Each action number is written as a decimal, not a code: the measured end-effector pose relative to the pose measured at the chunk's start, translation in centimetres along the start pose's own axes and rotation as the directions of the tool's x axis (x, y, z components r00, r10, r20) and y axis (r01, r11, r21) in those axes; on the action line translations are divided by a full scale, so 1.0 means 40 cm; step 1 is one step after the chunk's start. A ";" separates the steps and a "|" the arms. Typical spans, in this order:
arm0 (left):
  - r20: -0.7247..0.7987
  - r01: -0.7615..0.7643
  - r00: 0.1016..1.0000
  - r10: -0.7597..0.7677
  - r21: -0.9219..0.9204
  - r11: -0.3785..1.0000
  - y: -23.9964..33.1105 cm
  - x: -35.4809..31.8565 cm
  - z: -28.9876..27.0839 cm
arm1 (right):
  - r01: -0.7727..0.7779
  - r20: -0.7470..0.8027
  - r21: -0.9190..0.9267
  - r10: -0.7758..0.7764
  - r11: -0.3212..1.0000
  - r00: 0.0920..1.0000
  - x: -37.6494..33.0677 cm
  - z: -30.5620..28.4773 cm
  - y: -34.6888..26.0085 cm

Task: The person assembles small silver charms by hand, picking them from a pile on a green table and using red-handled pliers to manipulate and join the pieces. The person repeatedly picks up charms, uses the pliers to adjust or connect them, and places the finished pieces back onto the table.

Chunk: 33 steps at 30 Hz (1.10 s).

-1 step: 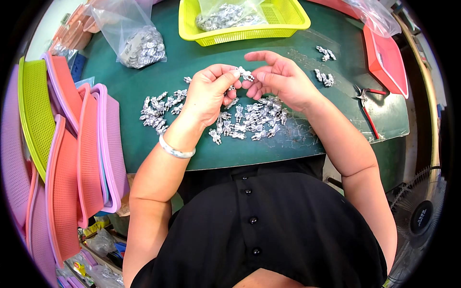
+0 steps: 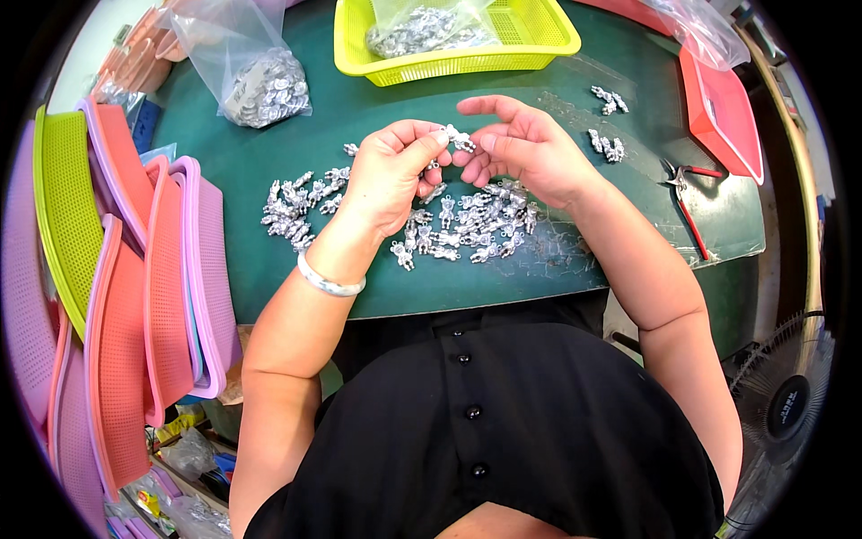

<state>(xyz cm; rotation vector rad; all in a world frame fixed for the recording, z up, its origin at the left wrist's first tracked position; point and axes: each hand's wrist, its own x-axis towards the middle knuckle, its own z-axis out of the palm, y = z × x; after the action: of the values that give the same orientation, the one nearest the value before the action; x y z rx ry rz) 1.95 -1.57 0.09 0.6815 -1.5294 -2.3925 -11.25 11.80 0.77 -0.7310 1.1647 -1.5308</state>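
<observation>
My left hand [image 2: 391,171] pinches a small silver figure charm [image 2: 461,139] between thumb and forefinger. Another bit of silver shows below its fingertips; whether it is held there I cannot tell. Close to the charm's right side is my right hand [image 2: 530,153], its forefinger stretched out, its thumb apart and the other fingers loosely bent, with nothing visible in its grasp. On the green table under both hands lies a heap of similar charms [image 2: 485,216]. A second heap [image 2: 287,214] sits left of my left wrist. Two small clusters of charms [image 2: 606,145] lie beyond my right hand.
A yellow-green basket [image 2: 458,65] with a bag of silver pieces stands at the far side, and a clear bag of silver pieces [image 2: 268,90] left of it. Red-handled pliers [image 2: 687,207] and a red tray [image 2: 732,117] are at right. Stacked baskets [image 2: 126,359] crowd the left.
</observation>
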 end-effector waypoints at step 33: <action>0.049 0.022 0.998 -0.025 0.063 0.998 -0.013 0.008 -0.010 | -0.072 0.082 0.095 0.064 0.993 0.995 0.006 -0.013 0.017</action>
<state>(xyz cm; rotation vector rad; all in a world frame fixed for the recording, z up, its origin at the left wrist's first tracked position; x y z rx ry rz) 1.92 -1.79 -0.61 0.6614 -1.6316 -2.4048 -11.53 11.72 -0.06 -0.6732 1.0391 -1.4782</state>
